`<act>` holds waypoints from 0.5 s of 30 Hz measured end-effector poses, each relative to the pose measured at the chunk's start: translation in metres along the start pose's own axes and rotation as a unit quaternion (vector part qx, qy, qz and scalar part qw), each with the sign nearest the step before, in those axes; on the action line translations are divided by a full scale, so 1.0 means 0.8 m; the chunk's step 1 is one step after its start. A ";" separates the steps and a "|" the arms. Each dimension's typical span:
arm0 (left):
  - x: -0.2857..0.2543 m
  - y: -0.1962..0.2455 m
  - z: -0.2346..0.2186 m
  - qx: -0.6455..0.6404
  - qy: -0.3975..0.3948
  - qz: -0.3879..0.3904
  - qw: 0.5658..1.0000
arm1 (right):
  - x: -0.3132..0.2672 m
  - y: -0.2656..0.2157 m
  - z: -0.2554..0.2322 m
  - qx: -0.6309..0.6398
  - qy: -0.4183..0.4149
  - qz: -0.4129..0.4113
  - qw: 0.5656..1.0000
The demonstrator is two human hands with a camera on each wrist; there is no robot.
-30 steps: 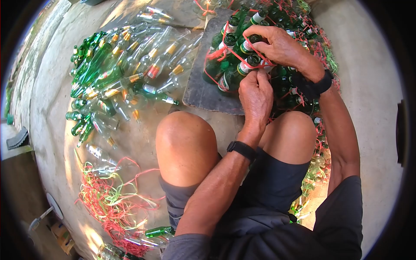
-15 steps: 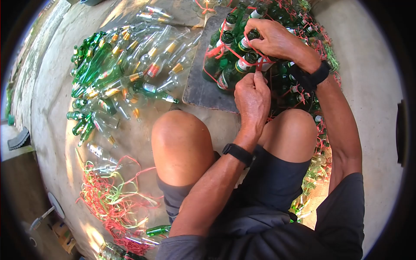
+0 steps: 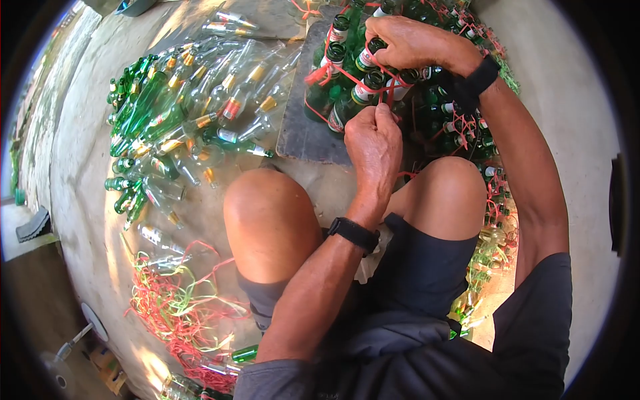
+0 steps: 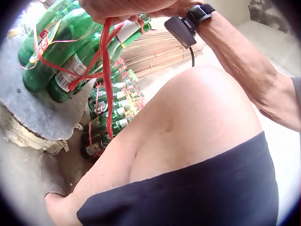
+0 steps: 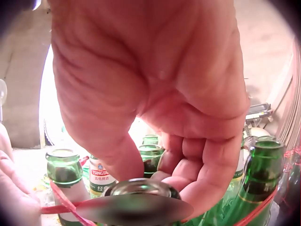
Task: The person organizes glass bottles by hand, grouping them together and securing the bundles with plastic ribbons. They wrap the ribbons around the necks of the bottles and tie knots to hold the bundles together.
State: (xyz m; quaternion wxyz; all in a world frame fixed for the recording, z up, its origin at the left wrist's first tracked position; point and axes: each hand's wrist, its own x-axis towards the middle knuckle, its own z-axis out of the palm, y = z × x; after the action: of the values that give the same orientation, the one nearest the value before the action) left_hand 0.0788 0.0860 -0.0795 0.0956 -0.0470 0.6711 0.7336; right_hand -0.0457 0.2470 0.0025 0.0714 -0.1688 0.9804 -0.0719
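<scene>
Green bottles (image 3: 337, 110) stand grouped on a dark board (image 3: 313, 143), with red strap (image 3: 327, 69) around their necks. Just below the group, my left hand (image 3: 375, 143) pinches a strap between thumb and fingers; in the left wrist view, red strands (image 4: 107, 70) hang beneath this hand (image 4: 124, 7). My right hand (image 3: 417, 45) reaches over the bottles from the right, its curled fingers at one bottle neck (image 3: 375, 45). In the right wrist view, the thumb and fingers of that hand (image 5: 150, 89) lie about a bottle neck (image 5: 141, 186); their exact contact is partly hidden.
Loose clear and green bottles (image 3: 190, 100) cover the floor at left. A tangle of red and green strap (image 3: 177, 300) lies below them. More strapped bottles (image 3: 490, 170) stand at right, beside the right knee (image 3: 443, 200).
The head view has shifted, so bottles, board and both hands appear farther left and higher. Both hands keep nearly the same pose at the strap and bottle neck.
</scene>
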 end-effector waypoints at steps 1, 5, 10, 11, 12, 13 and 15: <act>-0.001 0.000 0.000 -0.004 0.000 0.000 1.000 | 0.004 -0.004 -0.003 0.005 -0.045 0.047 0.998; -0.004 0.000 -0.007 0.000 -0.009 -0.003 1.000 | 0.000 -0.004 -0.002 0.033 -0.073 0.078 0.994; -0.010 0.002 -0.016 -0.016 -0.033 -0.009 0.999 | -0.008 0.002 0.000 0.026 -0.050 0.045 0.997; -0.011 0.003 -0.018 -0.015 -0.035 -0.008 0.999 | -0.010 0.009 0.004 0.025 -0.031 0.028 0.999; -0.012 0.003 -0.020 -0.009 -0.045 -0.015 0.999 | -0.013 0.001 -0.001 0.025 -0.029 0.029 0.999; -0.012 0.004 -0.022 -0.003 -0.055 -0.021 0.998 | -0.019 -0.008 -0.006 0.041 -0.044 0.050 0.997; -0.012 0.005 -0.022 0.002 -0.045 -0.003 0.999 | -0.030 -0.020 -0.008 0.055 -0.059 0.070 0.994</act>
State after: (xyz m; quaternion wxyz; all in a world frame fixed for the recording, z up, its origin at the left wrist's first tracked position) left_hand 0.0867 0.0673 -0.0756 0.1279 -0.0160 0.6675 0.7334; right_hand -0.0194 0.2409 0.0144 0.1433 -0.0995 0.9784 -0.1108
